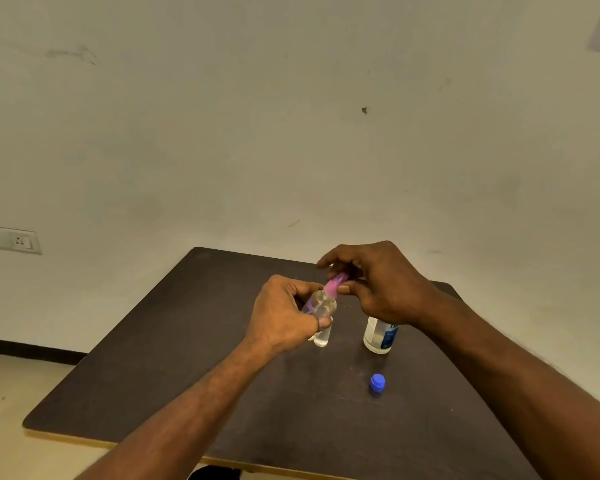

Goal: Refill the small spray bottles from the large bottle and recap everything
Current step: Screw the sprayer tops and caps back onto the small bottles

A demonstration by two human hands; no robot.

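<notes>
Gripping a small clear spray bottle [321,304] in your left hand [284,315], you hold it tilted above the dark table [153,358], fingers curled round its body. Your right hand [378,282] pinches the pink spray cap [335,284] at the bottle's neck — thumb below, fingers bent over the top — though the blur there hides whether the cap is seated or just off the neck. Just beneath your left hand a second small clear bottle [323,336] stands upright on the table, its top hidden by your fingers. Near it to the right stands the large bottle [378,336] with a blue label, its upper part behind your right wrist. Its blue cap [377,382] lies on the table closer to you — apart from the bottle.
</notes>
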